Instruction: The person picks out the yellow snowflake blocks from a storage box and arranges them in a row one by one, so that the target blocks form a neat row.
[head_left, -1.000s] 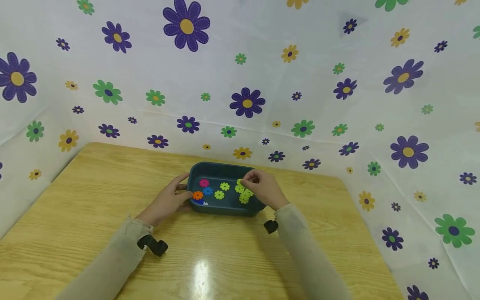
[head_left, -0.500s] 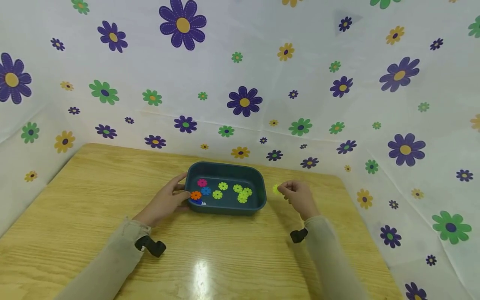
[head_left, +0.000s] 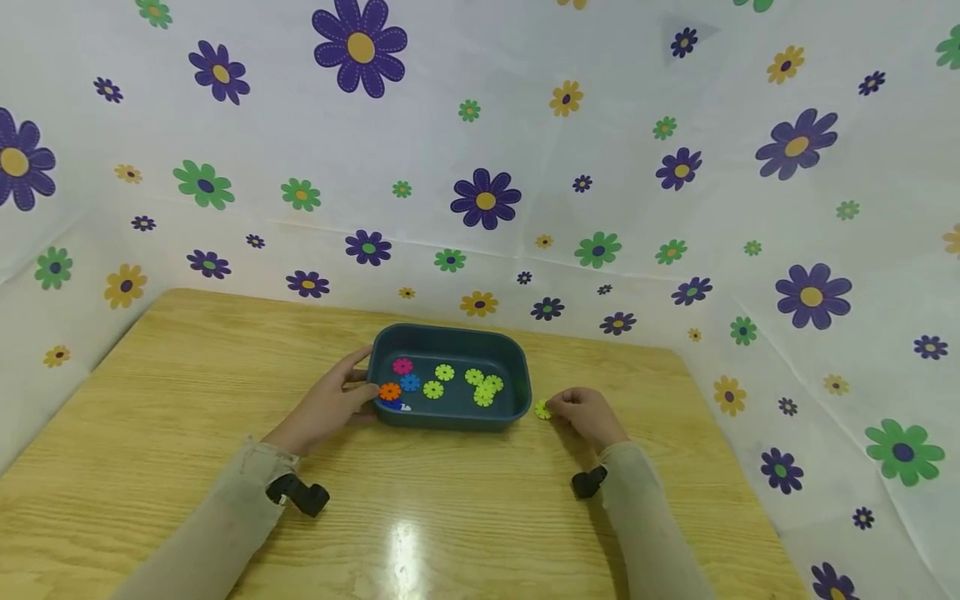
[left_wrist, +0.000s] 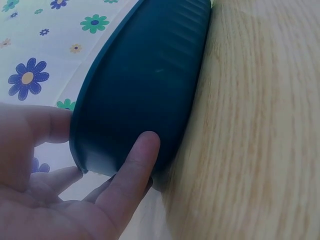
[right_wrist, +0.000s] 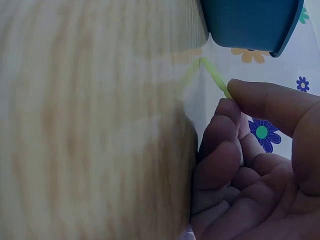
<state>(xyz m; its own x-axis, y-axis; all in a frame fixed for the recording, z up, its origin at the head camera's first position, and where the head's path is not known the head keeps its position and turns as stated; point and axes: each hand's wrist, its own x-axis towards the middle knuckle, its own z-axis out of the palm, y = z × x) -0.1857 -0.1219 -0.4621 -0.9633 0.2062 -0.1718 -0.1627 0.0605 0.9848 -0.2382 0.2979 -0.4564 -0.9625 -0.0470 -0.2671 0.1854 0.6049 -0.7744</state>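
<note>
Disc (head_left: 542, 409), yellow-green and notched, is located right of centre in the head frame, below mid-height, between the right end of the tray (head_left: 450, 423) and the right hand (head_left: 587, 417). Fingers (right_wrist: 229, 110) of that hand pinch its right edge against the thumb (right_wrist: 260, 95); gap narrow. From the fingertips, the disc extends left toward the tray and is apart from it. Being round, it has no long axis; the right wrist frame shows it edge-on and slanted, its free edge, at upper centre, appearing to touch the bench (head_left: 450, 517). Nearer hand: right. The left hand (head_left: 328, 408) grips the tray's left end. Obscured: the disc's pinched edge. Overlapping yellow-green discs (head_left: 483, 392) in the tray are hard to count; a blue-and-white piece (head_left: 393, 405) at the tray's lower left is partly hidden. The left wrist frame shows the tray's outer wall, not its interior
</note>
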